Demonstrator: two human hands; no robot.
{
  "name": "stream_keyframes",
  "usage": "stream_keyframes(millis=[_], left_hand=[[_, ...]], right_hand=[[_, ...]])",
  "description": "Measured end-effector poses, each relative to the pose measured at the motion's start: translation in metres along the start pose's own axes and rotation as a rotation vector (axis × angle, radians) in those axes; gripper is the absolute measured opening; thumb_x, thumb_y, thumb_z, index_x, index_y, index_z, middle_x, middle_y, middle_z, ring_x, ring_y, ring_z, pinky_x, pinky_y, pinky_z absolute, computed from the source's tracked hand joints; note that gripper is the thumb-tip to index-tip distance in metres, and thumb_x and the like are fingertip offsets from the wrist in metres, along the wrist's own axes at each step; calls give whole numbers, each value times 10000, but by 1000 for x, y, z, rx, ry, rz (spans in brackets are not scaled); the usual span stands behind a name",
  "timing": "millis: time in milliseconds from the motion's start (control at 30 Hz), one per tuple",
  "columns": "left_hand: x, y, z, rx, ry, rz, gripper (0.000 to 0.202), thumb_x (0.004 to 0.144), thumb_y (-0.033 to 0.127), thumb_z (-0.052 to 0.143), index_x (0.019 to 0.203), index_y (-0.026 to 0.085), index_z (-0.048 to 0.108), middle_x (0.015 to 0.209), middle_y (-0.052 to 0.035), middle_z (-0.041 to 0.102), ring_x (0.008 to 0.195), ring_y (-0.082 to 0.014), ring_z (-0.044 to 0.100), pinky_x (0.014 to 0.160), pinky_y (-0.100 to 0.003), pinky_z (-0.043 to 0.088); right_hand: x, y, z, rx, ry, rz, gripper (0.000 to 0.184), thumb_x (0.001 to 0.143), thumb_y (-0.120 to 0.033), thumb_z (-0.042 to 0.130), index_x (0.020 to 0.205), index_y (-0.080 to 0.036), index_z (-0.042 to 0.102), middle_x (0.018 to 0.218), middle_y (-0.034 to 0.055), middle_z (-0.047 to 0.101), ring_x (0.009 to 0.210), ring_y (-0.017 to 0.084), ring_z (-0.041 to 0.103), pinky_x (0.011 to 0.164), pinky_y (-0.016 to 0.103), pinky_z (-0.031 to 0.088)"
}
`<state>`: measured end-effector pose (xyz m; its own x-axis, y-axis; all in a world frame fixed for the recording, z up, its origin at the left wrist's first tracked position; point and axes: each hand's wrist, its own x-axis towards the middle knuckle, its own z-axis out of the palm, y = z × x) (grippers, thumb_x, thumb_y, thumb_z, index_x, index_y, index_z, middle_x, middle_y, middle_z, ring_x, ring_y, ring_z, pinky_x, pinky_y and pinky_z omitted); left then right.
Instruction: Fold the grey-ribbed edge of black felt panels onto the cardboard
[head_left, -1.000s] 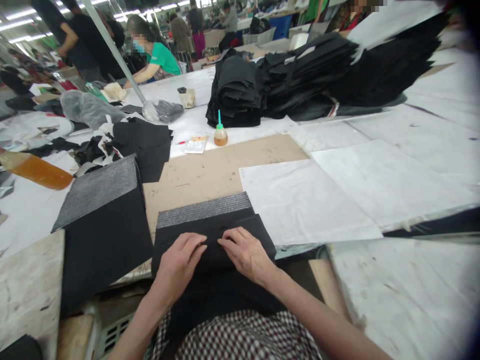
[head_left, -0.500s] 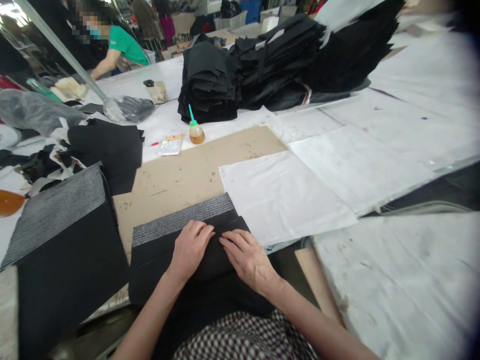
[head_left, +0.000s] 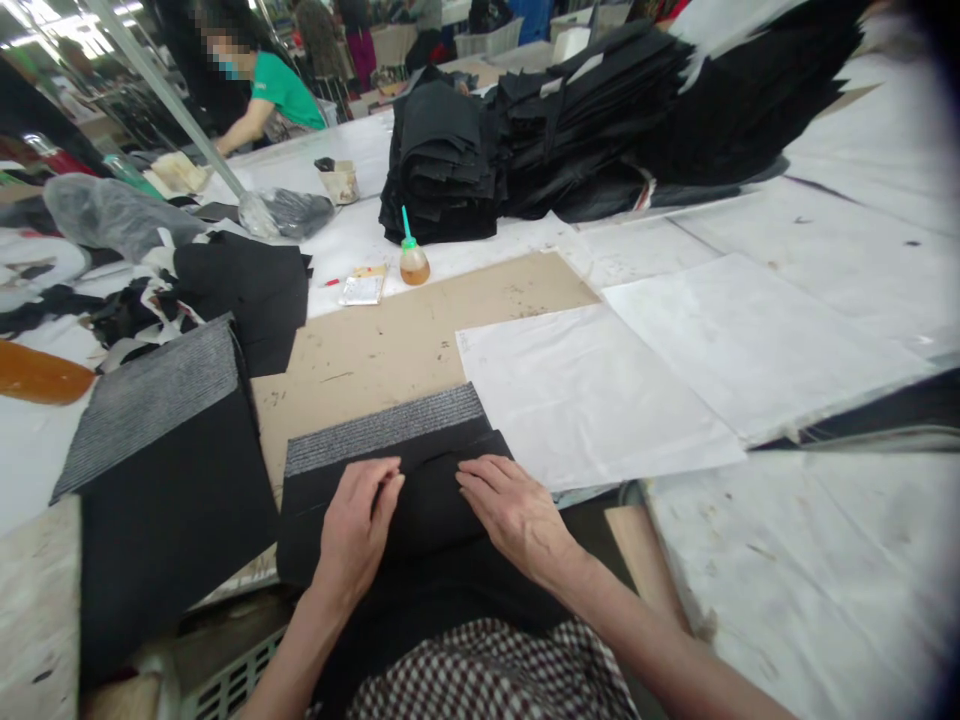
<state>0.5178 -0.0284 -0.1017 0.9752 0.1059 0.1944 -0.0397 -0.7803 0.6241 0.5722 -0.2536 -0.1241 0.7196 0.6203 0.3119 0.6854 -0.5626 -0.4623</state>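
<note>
A black fabric piece (head_left: 420, 500) with a grey ribbed band (head_left: 382, 432) along its far edge lies on brown cardboard (head_left: 405, 340) at the table's near edge. My left hand (head_left: 356, 530) rests flat on the black cloth, fingers stretched toward a raised fold. My right hand (head_left: 514, 510) lies flat on the cloth to the right of that fold, fingers pointing left. Neither hand grips anything.
A stack of similar black and grey pieces (head_left: 161, 450) sits at left. White paper sheets (head_left: 592, 400) lie to the right. A small glue bottle (head_left: 413, 262) stands behind the cardboard. Piles of black fabric (head_left: 600, 120) fill the far side. A person in a green shirt (head_left: 277, 90) works at back left.
Both hands have shifted slightly apart on the cloth, leaving the fold between them. The camera view has swung a little; the fabric stays in place.
</note>
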Motion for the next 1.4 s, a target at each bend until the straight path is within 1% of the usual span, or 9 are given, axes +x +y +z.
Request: stream_keyframes(millis=[133, 300, 467, 567, 733, 933, 1100, 1267, 1400], left_hand=[[-33, 2, 5, 253, -120, 190, 215, 960, 278, 538, 1152, 228, 621, 1107, -74, 652, 1015, -230, 590, 907, -412, 511], [-41, -1, 14, 336, -52, 183, 261, 967, 255, 515, 1210, 197, 592, 1197, -109, 627, 1052, -249, 572, 905, -440, 514], [-44, -9, 14, 332, -46, 177, 275, 962, 223, 517, 1225, 197, 591, 1230, -90, 632, 1081, -241, 562, 946, -431, 501], [-46, -13, 16, 328, -19, 173, 269, 959, 207, 519, 1215, 202, 601, 1233, -79, 635, 1084, -232, 563, 953, -419, 500], [-47, -18, 21, 334, 10, 203, 272, 962, 185, 509, 1214, 201, 611, 1216, -74, 647, 1070, -219, 573, 942, -399, 509], [-46, -19, 4, 179, -17, 182, 270, 969, 176, 496, 1214, 220, 601, 1210, -70, 639, 1089, -203, 576, 954, -379, 515], [-20, -24, -10, 113, 79, 162, 244, 973, 231, 515, 1202, 225, 596, 1130, -75, 634, 1047, -200, 582, 924, -375, 524], [12, -25, 8, 299, -1, 333, 250, 970, 216, 515, 1200, 195, 612, 1082, -82, 636, 990, -210, 576, 891, -377, 518], [20, -26, 19, 375, -64, 440, 267, 973, 154, 476, 1193, 174, 626, 1066, -89, 631, 979, -214, 569, 886, -377, 499]], right_hand=[[36, -5, -4, -69, -59, -150, 213, 987, -199, 501, 1140, -177, 647, 1088, 89, 666, 963, 227, 581, 861, 402, 482], [86, 2, 15, -130, -184, -550, 219, 988, -189, 511, 1173, -193, 628, 1078, 62, 648, 1002, 218, 536, 959, 429, 396], [101, 7, 24, -216, -208, -728, 223, 1004, -146, 434, 1011, -174, 654, 935, 44, 627, 878, 189, 501, 1009, 418, 341], [96, 0, 31, -271, -184, -658, 227, 995, -142, 424, 924, -158, 639, 889, 55, 601, 860, 203, 487, 1003, 432, 337], [84, -18, 49, -197, -21, -295, 195, 970, -151, 468, 850, -157, 621, 864, 65, 598, 860, 211, 502, 937, 432, 368], [69, -15, 34, 124, 219, 26, 178, 1006, -207, 464, 1047, -186, 636, 1016, 71, 627, 965, 203, 558, 921, 382, 459], [43, 1, 15, 46, 163, 13, 243, 993, -194, 486, 1211, -173, 592, 1152, 107, 601, 1074, 232, 547, 963, 406, 488], [27, 11, 15, -91, 35, -19, 331, 982, -141, 474, 1299, -174, 563, 1199, 108, 598, 1092, 242, 532, 964, 414, 492], [25, 16, 16, -124, -18, -22, 403, 938, -73, 491, 1326, -158, 558, 1217, 109, 601, 1122, 243, 522, 996, 409, 490]])
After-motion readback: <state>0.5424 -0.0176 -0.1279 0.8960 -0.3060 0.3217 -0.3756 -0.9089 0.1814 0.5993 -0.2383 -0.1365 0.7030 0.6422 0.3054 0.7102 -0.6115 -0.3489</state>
